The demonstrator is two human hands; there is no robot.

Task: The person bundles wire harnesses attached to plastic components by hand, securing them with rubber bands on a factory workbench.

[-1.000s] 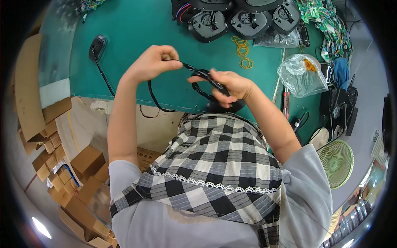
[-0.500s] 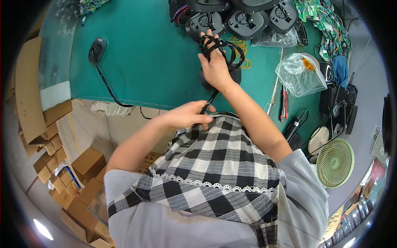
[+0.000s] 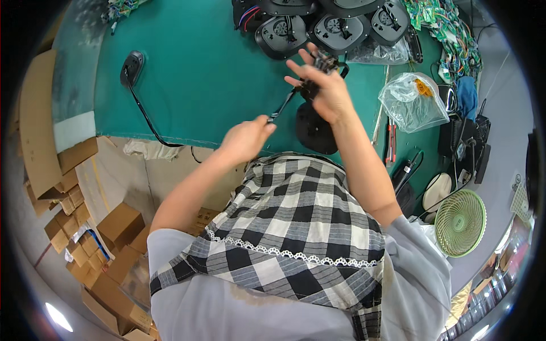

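Note:
Between my two hands runs a black cable, pulled fairly straight. My left hand, near the table's front edge, pinches one end of it. My right hand carries the rest of the cable bunched in loops at the palm and fingers, partly blurred, with several fingertips spread. Below that hand, at the table's edge, lies a black rounded housing, partly covered by my wrist. Whether the cable joins it is hidden. At the left sits a similar small black housing with its cable hanging over the edge.
Several black housings are grouped at the back. Right of them are a clear plastic bag, a red utility knife, a pile of green circuit boards and a green fan. Cardboard boxes stand at lower left.
My right hand has moved right and turned, and the cable loops around it have bunched up. My left hand has moved up and left, drawing the cable end out. The housing beneath is more exposed.

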